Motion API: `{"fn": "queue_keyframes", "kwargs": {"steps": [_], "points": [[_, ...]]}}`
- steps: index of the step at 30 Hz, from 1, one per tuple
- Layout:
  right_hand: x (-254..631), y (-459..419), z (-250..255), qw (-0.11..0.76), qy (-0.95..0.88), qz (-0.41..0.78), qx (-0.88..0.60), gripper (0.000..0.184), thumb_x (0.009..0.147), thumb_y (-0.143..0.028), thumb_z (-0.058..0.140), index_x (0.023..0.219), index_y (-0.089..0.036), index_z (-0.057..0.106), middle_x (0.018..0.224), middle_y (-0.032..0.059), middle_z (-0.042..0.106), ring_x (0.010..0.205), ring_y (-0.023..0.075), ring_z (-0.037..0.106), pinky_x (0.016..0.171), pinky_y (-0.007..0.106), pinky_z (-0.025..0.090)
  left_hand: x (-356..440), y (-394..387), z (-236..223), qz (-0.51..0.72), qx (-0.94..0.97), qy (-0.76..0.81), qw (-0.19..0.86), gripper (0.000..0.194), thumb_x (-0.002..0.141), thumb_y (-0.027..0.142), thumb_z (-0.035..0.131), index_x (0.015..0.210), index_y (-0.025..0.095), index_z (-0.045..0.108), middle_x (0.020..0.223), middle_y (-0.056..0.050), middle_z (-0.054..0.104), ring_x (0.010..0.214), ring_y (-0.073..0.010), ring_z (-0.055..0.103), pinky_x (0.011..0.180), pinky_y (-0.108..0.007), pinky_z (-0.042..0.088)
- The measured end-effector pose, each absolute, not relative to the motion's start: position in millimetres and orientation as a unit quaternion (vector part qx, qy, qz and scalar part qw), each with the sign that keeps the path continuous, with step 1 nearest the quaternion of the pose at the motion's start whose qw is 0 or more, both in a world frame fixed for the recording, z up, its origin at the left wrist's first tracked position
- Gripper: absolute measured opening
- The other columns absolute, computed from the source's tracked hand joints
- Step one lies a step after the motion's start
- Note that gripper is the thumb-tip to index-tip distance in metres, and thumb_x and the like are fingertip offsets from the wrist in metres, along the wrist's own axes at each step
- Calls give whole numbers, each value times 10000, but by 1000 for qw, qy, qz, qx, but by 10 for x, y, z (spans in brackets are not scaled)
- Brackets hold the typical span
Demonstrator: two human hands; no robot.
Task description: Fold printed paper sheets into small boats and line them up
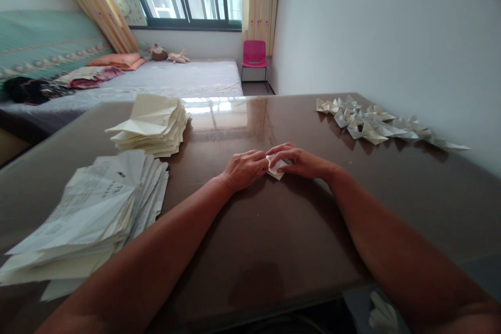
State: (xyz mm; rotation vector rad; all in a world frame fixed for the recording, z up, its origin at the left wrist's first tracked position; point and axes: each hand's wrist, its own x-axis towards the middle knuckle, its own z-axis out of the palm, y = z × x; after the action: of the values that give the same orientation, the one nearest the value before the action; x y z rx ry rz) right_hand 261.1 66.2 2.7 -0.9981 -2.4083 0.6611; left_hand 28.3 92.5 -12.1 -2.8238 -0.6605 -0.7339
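A small folded piece of white paper lies on the glossy brown table, near its middle. My left hand curls its fingers onto the paper's left side. From the right, my right hand pinches the same paper with bent fingers. Both hands rest on the tabletop and hide most of the paper. Only its lower white corner shows between them.
A stack of printed sheets lies at the left front, and a pile of folded sheets sits behind it. Several finished folded paper shapes are spread along the right wall side. A bed and a pink chair stand beyond the table.
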Motion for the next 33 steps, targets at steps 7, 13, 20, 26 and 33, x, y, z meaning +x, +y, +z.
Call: {"fn": "queue_keyframes", "kwargs": {"steps": [7, 13, 20, 26, 33], "points": [[2538, 663, 41, 241, -866, 239, -367, 143, 828, -344, 658, 899, -238, 723, 1229, 57, 605, 1186, 209, 498, 1057, 394, 338, 273, 918, -114, -243, -943, -215, 80, 289, 945, 326, 415, 785, 204, 621, 860, -16, 651, 772, -126, 573, 635, -245, 391], [2521, 625, 56, 229, -877, 229, -355, 124, 872, -291, 595, 879, -225, 699, 1200, 63, 617, 1168, 201, 503, 1025, 381, 375, 267, 933, -123, -237, -945, -213, 74, 278, 952, 332, 403, 830, 218, 625, 877, -13, 652, 808, -131, 572, 648, -243, 397], [2627, 603, 86, 245, -869, 225, -367, 235, 828, -306, 650, 1054, -246, 679, 1251, 72, 588, 1180, 227, 503, 1037, 430, 362, 259, 948, -130, -232, -948, -208, 62, 261, 949, 303, 399, 828, 214, 613, 879, -17, 643, 829, -133, 561, 627, -238, 388], [2590, 643, 34, 256, -864, 227, -370, 170, 832, -313, 653, 979, -249, 710, 1242, 62, 591, 1173, 219, 510, 1042, 412, 359, 259, 939, -126, -241, -947, -204, 61, 268, 956, 305, 389, 844, 217, 616, 886, -13, 648, 831, -135, 561, 639, -241, 388], [2531, 644, 41, 241, -874, 229, -354, 121, 865, -300, 603, 865, -230, 701, 1211, 63, 616, 1165, 207, 516, 1027, 391, 373, 259, 933, -102, -232, -950, -205, 51, 278, 956, 313, 378, 870, 220, 625, 889, -24, 642, 835, -137, 562, 681, -235, 410]]}}
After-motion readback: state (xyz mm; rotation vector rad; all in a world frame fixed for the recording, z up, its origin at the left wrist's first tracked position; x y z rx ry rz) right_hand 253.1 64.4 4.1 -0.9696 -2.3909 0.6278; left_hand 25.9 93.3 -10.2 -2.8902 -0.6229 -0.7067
